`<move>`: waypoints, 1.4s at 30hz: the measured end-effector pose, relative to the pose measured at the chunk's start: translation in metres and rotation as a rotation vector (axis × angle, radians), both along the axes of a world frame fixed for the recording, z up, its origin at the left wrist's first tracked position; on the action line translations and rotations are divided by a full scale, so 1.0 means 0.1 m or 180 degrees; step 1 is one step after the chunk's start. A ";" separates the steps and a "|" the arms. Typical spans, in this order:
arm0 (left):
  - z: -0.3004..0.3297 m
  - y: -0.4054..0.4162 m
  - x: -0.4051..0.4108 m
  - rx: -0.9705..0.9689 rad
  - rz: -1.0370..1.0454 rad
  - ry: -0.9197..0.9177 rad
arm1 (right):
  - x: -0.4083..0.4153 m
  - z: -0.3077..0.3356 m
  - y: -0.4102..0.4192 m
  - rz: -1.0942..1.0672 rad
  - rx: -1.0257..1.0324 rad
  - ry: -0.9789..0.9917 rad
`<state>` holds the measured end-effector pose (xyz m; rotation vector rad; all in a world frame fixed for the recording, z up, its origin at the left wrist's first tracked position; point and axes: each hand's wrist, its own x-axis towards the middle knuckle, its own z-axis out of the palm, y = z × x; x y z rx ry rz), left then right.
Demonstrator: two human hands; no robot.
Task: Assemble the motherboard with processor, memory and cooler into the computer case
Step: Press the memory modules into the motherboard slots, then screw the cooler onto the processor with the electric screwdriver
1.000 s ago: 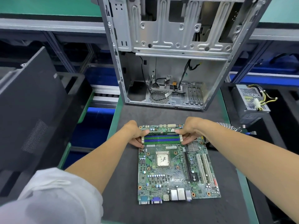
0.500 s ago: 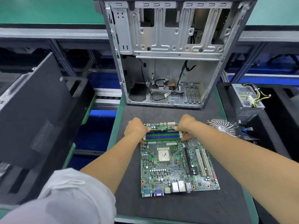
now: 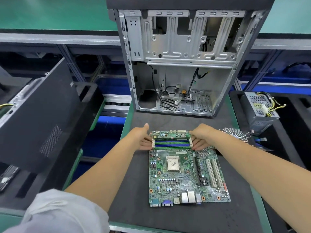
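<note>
- Computer case (image 3: 183,64), side off, stands upright at far end of desk (image 3: 235,216); drive cage up top, loose cables + rear fan grille low inside.
- Black side panel (image 3: 38,118) leans tilted on left, off the desk.
- Motherboard (image 3: 186,179) lies flat on dark mat mid-desk, just in front of case, I/O ports toward the person.
- Power supply (image 3: 262,108) w/ yellow/black wires sits in black tray on right.
- Finned cooler (image 3: 235,134) rests right of board, behind right forearm.
- Processor (image 3: 172,163) seated in socket, mid-board, bare top.
- Memory slots (image 3: 172,143) at board's far edge; one stick looks seated in the farthest slot.
- Left hand (image 3: 140,137): grip wide, fingers straight, tips at the slots' left-end latches.
- Right hand (image 3: 201,137): grip wide, fingers spread flat, tips at the right-end latches.
</note>
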<state>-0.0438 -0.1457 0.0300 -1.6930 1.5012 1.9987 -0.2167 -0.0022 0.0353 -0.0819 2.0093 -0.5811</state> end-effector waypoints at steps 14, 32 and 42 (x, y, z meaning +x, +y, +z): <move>0.03 -0.02 0.00 -0.1470 -0.0538 0.0099 | 0.21 0.09 0.26 0.0749 -0.0302 0.1447; 0.24 1.15 -0.77 -0.0910 -0.1753 0.1123 | -0.56 -0.04 1.12 0.3187 0.1061 0.3454; 0.26 1.17 -0.54 -0.1127 -0.2243 0.1566 | -0.40 0.85 1.14 0.0757 -0.2118 0.1245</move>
